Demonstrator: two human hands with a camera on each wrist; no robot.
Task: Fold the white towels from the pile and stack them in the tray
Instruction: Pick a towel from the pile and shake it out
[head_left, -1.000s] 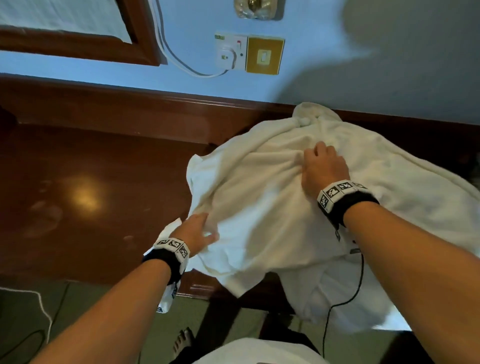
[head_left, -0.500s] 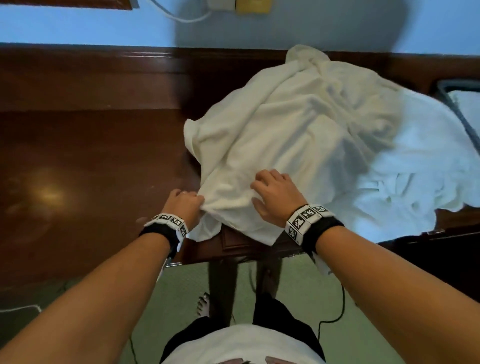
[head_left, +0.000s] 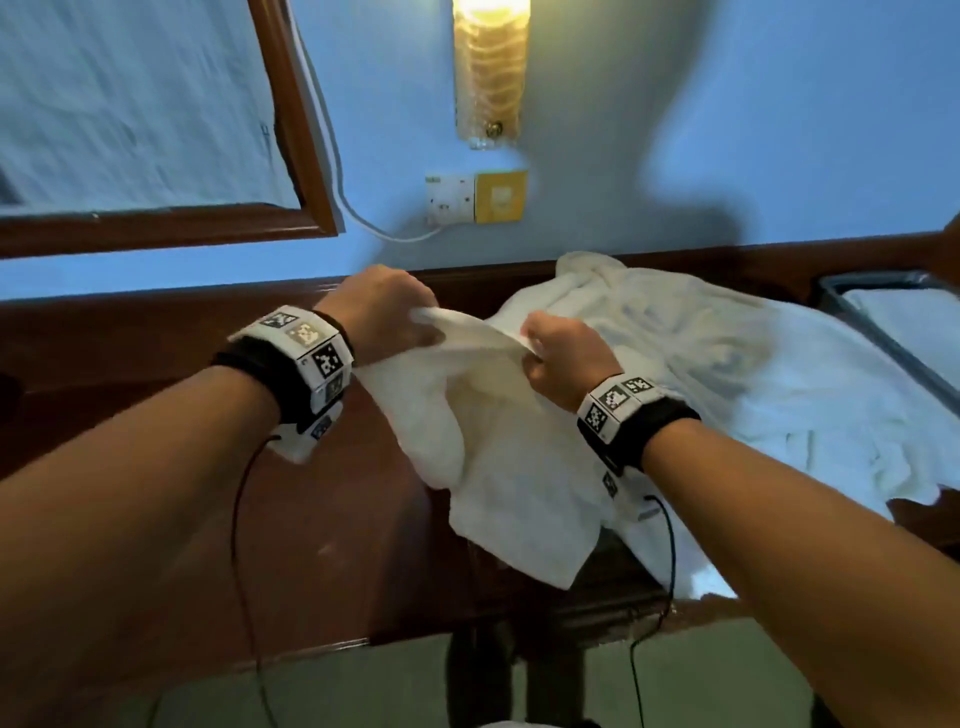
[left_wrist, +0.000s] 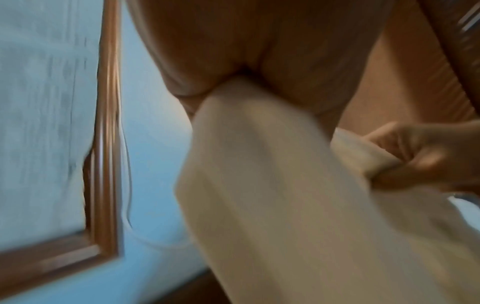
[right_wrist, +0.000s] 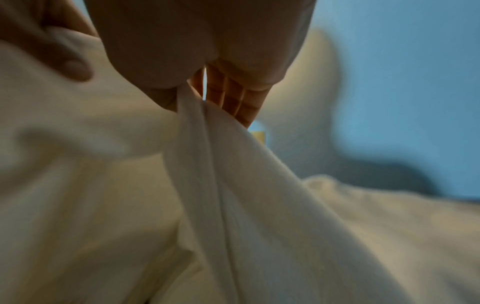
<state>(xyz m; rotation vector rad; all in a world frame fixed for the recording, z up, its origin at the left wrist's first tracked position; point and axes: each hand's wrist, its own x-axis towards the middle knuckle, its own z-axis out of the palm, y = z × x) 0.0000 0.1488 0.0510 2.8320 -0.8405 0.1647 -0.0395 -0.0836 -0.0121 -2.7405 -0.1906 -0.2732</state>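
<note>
**Hotel-style bedroom**

Dark polished wooden desk against a blue wall. Above the desk: lit wall lamp, socket plate, wood-framed mirror. On the desk: heaped white towels. Below: green floor.

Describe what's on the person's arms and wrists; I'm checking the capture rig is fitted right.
Both forearms are bare, no sleeves. The left wrist carries a black band with white blocks printed with black square-code markers; a thin black cable hangs below it. The right wrist has the same band and markers, with its own black cable. No gloves show; rings cannot be told.
</note>
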